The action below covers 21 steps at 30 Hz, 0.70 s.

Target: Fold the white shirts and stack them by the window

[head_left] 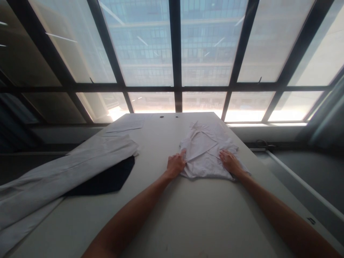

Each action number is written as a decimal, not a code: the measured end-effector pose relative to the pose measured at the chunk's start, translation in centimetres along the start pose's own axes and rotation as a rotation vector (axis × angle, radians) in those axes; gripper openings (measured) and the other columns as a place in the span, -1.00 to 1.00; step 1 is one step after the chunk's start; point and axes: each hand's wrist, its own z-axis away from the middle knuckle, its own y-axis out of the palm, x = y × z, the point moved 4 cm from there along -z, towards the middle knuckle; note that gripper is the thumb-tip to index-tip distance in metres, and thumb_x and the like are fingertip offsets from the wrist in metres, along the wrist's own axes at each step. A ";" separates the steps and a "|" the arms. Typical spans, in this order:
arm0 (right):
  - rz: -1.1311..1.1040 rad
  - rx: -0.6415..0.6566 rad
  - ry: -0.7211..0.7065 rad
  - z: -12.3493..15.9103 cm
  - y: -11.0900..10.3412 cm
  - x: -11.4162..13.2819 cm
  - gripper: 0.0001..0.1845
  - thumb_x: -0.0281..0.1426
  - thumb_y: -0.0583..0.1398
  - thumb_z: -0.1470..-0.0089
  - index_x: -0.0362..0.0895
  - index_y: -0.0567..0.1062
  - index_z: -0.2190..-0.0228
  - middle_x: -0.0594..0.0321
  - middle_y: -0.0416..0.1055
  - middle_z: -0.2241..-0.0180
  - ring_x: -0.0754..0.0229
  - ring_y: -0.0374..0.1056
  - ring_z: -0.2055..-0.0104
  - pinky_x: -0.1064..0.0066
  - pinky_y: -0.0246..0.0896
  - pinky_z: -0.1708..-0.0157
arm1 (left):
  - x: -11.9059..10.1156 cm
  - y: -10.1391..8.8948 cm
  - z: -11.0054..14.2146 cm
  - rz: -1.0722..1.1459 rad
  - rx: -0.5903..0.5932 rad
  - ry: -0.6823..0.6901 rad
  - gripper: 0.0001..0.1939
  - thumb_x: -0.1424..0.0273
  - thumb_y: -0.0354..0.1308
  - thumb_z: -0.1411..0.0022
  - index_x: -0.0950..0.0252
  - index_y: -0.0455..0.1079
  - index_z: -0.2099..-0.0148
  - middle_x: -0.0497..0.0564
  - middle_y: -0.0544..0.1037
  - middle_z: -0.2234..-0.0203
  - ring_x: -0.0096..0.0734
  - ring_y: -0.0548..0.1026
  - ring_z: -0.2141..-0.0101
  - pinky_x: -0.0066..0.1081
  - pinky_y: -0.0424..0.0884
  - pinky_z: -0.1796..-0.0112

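Observation:
A crumpled white shirt (204,163), partly folded, lies on the white table (188,218) in front of me. Loose strings or thin strips show at its far end. My left hand (176,164) is closed at the shirt's left edge, thumb and fingers pinching the cloth. On the right side of the shirt rests my right hand (229,161), its fingers stretched out over the fabric. Whether any cloth is tucked under the right palm is hidden.
Long white trousers (80,161) lie across the table's left side, over a dark navy cloth (107,179). Paper sheets (125,125) rest at the far left. Large windows (150,46) stand behind the table. A white rail (303,182) runs along the right.

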 end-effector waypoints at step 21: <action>0.002 0.006 0.015 0.5 -0.7 1.0 -0.52 -0.28 -0.03 -0.35 -0.21 0.46 -0.13 -0.12 0.35 -0.20 -0.06 0.21 -0.29 0.08 0.06 -0.25 | 4.6 1.7 -11.2 0.544 -0.054 -0.316 -0.49 0.39 0.03 -0.38 0.41 0.24 -0.33 0.28 0.47 -0.15 -0.15 0.42 -0.15 -0.26 0.28 -0.14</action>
